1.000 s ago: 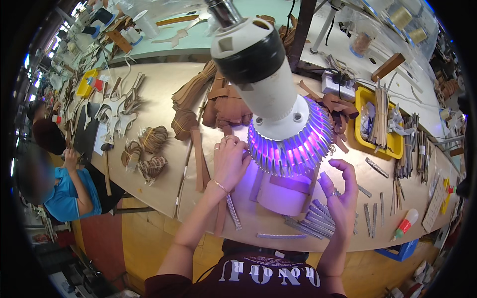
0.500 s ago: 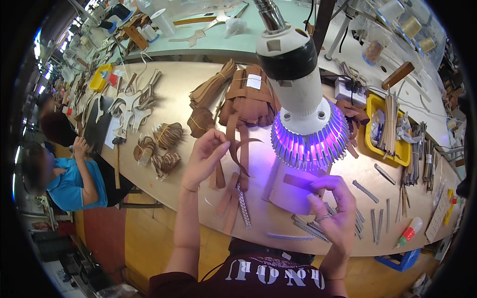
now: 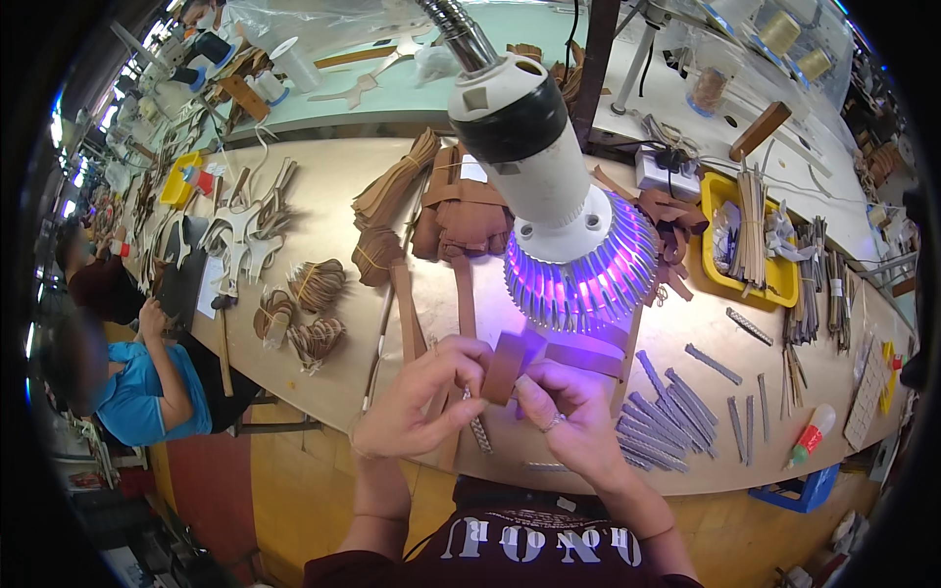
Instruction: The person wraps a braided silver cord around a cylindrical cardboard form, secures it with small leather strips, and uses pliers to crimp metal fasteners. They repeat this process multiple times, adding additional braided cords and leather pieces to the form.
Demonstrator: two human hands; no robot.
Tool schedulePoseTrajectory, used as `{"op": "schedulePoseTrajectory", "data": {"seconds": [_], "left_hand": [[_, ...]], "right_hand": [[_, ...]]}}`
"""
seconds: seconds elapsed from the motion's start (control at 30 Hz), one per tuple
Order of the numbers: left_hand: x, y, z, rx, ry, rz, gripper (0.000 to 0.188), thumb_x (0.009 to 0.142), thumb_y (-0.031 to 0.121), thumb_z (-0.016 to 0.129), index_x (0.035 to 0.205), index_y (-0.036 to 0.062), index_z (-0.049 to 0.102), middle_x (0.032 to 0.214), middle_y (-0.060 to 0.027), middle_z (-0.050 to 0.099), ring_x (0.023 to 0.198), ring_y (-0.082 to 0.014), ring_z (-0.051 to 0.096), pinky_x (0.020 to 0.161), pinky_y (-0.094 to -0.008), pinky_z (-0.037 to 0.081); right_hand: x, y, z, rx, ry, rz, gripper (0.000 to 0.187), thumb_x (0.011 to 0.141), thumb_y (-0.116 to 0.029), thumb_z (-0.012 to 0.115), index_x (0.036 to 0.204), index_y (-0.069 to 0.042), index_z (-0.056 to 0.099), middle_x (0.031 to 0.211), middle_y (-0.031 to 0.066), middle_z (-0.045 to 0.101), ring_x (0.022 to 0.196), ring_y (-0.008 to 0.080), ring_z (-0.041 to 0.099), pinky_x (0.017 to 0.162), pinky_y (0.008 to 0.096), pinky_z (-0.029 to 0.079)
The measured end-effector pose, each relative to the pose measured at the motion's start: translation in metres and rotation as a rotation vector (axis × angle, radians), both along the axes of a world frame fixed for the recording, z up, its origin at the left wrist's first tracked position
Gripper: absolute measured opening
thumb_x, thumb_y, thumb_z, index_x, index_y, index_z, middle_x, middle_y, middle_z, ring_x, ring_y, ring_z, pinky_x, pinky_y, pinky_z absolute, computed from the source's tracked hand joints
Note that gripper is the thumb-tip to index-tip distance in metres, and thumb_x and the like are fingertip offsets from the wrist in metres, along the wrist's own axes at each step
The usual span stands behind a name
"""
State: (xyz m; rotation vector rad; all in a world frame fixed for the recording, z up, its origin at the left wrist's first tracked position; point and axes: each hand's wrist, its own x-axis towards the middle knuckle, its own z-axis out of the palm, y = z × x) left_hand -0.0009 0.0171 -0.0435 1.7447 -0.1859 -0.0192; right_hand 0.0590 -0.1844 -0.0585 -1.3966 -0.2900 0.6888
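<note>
A brown leather strip (image 3: 504, 368) is bent up between my hands, just below the purple-lit lamp (image 3: 580, 269). My left hand (image 3: 417, 402) has its fingers curled at the strip's left side. My right hand (image 3: 576, 416) pinches the strip's lower right edge with thumb and fingertips; a ring is on one finger. Behind the right fingers another flat brown strip (image 3: 588, 359) lies in the purple light. A braided strap (image 3: 480, 435) on the table is partly covered by my left hand.
Grey braided pieces (image 3: 652, 431) lie right of my hands. Brown strip bundles (image 3: 466, 225) lie behind, coiled bundles (image 3: 316, 286) to the left. A yellow bin (image 3: 720, 260) holds thin strips. At far left sits a person in a blue shirt (image 3: 147, 392).
Both hands have come together below the lamp; the left moved right and down, the right moved left. The strip now stands bent between them. The whole view has shifted slightly.
</note>
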Motion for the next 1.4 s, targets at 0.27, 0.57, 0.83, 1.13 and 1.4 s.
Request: {"op": "schedulePoseTrajectory", "data": {"seconds": [0.27, 0.57, 0.83, 1.13, 1.4], "left_hand": [[-0.001, -0.004, 0.000, -0.130, -0.126, -0.131, 0.015, 0.090, 0.013, 0.065, 0.093, 0.0051, 0.053, 0.132, -0.0186, 0.046, 0.117, -0.0297, 0.052, 0.100, -0.0399, 0.040], [0.015, 0.032, -0.053, -0.615, 0.025, 0.380, 0.013, 0.099, 0.013, 0.051, 0.108, 0.0032, 0.050, 0.091, -0.0120, 0.064, 0.084, -0.0175, 0.063, 0.079, -0.0297, 0.050], [0.042, -0.005, -0.079, 1.157, -0.198, 0.598, 0.047, 0.085, 0.007, 0.066, 0.128, 0.0030, 0.048, 0.099, -0.0094, 0.065, 0.087, -0.0172, 0.062, 0.075, -0.0277, 0.047], [0.000, -0.078, -0.021, -0.443, 0.386, 0.142, 0.023, 0.092, 0.010, 0.065, 0.110, -0.0031, 0.064, 0.095, -0.0081, 0.068, 0.082, -0.0119, 0.064, 0.075, -0.0259, 0.050], [0.064, -0.059, -0.051, -0.384, 0.305, 0.317, 0.011, 0.092, 0.007, 0.065, 0.101, 0.0015, 0.067, 0.089, -0.0055, 0.067, 0.077, -0.0108, 0.063, 0.065, -0.0241, 0.048]], "right_hand": [[-0.007, -0.018, 0.008, 0.203, 0.160, -0.017, 0.023, 0.099, -0.019, 0.057, 0.092, 0.001, 0.065, 0.095, 0.0038, 0.066, 0.088, 0.0084, 0.058, 0.082, 0.0245, 0.046], [0.020, -0.094, 0.008, 0.325, 0.031, -0.525, 0.026, 0.103, -0.019, 0.043, 0.093, 0.001, 0.057, 0.098, 0.0165, 0.067, 0.094, 0.0228, 0.064, 0.085, 0.0337, 0.050], [0.014, -0.129, 0.022, 0.007, 0.105, -0.056, 0.025, 0.101, -0.025, 0.053, 0.091, -0.002, 0.057, 0.068, 0.0023, 0.057, 0.056, 0.0114, 0.054, 0.055, 0.0254, 0.043], [0.026, -0.078, 0.026, -0.355, -0.364, 0.319, 0.021, 0.092, -0.024, 0.068, 0.089, -0.004, 0.066, 0.059, 0.0000, 0.052, 0.050, 0.0064, 0.043, 0.047, 0.0252, 0.033], [0.069, -0.082, 0.018, -0.421, -0.289, -0.003, 0.021, 0.092, -0.019, 0.068, 0.090, 0.002, 0.068, 0.071, -0.0024, 0.061, 0.066, 0.0037, 0.050, 0.060, 0.0216, 0.041]]}}
